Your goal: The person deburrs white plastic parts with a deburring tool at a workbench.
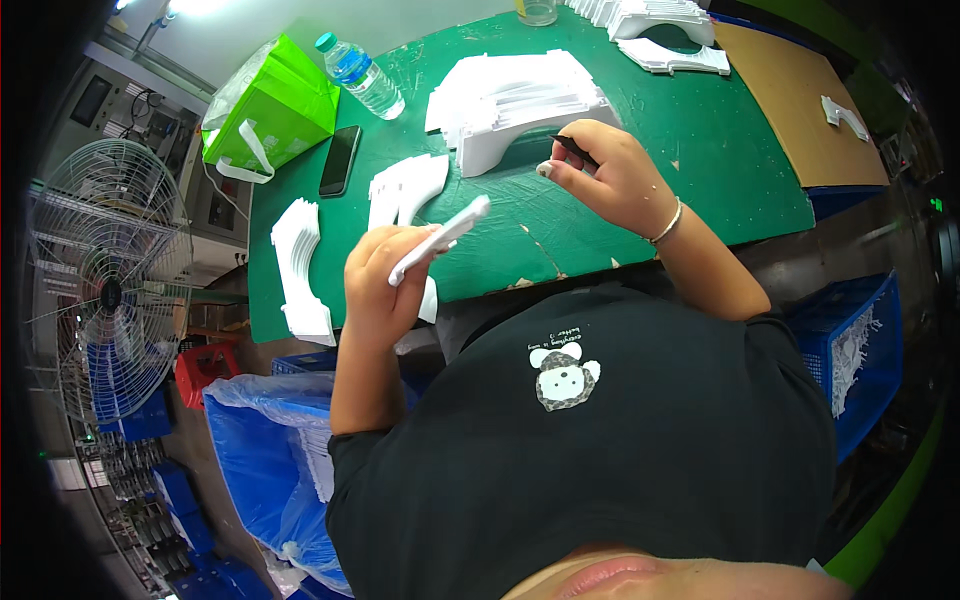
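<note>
My left hand (378, 285) is closed around a white curved plastic part (440, 240), held tilted above the near edge of the green table. In my right hand (622, 182) a slim black pointed tool (574, 150) is gripped between thumb and fingers; its exact kind does not show. The two hands are apart, and the tool does not touch the part. Just beyond the right hand stands a stack of white arched plastic parts (530, 105). More white curved parts (408, 188) lie beyond my left hand, and another white part (296, 260) rests to its left.
A phone (341, 161), a water bottle (366, 80) and a green bag (270, 110) occupy the table's left side. More white parts (672, 50) sit far right, near cardboard (790, 100). A blue lined bin (250, 440), a red stool (207, 372) and a fan (110, 290) stand left; a blue crate (870, 370) right.
</note>
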The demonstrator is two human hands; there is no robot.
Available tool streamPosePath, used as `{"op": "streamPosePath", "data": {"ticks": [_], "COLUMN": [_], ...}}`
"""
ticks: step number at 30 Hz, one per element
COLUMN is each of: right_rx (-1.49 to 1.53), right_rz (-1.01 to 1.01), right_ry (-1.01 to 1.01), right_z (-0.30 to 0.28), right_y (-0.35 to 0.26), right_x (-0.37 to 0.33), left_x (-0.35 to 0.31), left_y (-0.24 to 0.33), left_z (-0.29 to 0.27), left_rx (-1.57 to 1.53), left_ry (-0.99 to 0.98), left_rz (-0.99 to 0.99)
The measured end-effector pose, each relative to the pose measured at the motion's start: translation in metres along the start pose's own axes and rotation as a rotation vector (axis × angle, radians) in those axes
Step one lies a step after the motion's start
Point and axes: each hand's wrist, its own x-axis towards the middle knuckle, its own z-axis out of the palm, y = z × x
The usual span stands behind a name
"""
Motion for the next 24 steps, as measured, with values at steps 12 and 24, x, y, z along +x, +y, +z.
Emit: {"op": "streamPosePath", "data": {"ticks": [12,24], "right_rx": [0.036,-0.04], "right_rz": [-0.137,-0.149], "right_ry": [-0.015,0.071], "right_z": [-0.008,-0.008], "right_y": [-0.06,-0.057], "right_x": [-0.014,-0.021], "left_x": [-0.004,-0.002], "left_y": [0.018,0.026], "left_z": [0.054,0.067], "left_rx": [0.136,0.166], "left_ry": [0.212,0.192], "left_rz": [0.088,0.175]}}
